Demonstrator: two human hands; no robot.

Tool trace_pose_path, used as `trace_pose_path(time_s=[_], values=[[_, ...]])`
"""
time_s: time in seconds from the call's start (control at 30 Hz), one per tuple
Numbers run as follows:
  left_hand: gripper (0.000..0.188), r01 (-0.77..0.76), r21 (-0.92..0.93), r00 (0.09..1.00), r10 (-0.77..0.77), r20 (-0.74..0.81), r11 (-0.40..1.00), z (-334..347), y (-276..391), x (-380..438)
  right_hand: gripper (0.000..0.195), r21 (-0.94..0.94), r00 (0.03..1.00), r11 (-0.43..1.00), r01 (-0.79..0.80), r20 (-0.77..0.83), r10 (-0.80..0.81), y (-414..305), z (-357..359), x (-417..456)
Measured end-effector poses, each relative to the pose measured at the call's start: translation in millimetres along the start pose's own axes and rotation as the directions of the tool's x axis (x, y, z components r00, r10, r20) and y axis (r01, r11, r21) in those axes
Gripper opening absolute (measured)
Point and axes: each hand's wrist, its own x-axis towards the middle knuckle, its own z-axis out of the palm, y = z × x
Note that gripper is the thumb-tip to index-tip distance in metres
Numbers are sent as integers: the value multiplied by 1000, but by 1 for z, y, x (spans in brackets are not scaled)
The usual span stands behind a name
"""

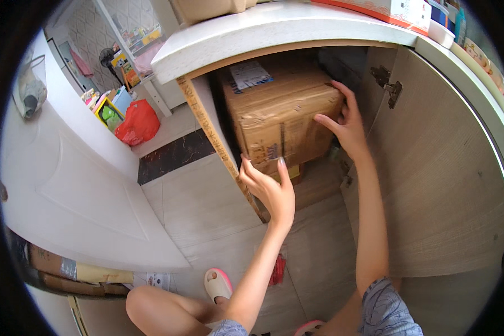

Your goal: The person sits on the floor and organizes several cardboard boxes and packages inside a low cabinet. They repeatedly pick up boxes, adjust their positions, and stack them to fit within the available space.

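A large taped cardboard box (294, 109) with a white label on its top sits inside an open cabinet, under a white countertop (252, 40). My left hand (271, 195) is at the box's lower left front edge, with thumb and fingers spread against it. At its right side, my right hand (348, 122) has the thumb on the front face and fingers at the upper right corner. Both hands hold the box between them. Below the box, part of a smaller box with yellow on it (294, 172) shows; the rest is hidden.
The cabinet door (437, 168) stands open at the right on metal hinges. A white door (75, 180) is at the left. A red plastic bag (138, 122) lies on the floor beyond the cabinet; a red item (278, 269) lies near my feet. Flattened cardboard (80, 273) is at lower left.
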Motion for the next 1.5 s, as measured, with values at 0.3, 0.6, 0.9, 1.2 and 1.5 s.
trace_pose_path(time_s=[0.3, 0.6, 0.9, 1.2, 1.5], values=[[91, -114, 156, 989, 98, 110, 981, 9, 1, -8, 82, 7, 997, 997, 74, 38, -74, 22, 2, 19], [87, -82, 94, 995, 76, 71, 992, 14, -9, 5, 77, -87, 988, 984, 153, -6, -154, 13, 12, 16], [77, 45, -192, 999, -41, 25, 980, 2, 3, -1, 51, -15, 986, 999, -29, -166, 26, -13, 24, 20], [48, 369, -549, 920, -380, 100, 750, -42, 5, -38, 38, 38, 944, 984, -175, -278, 179, -72, 6, -38], [87, 893, -445, 371, -449, 813, -67, -39, -87, -26, 55, -103, 907, 927, -362, -267, 325, -73, -20, -30]])
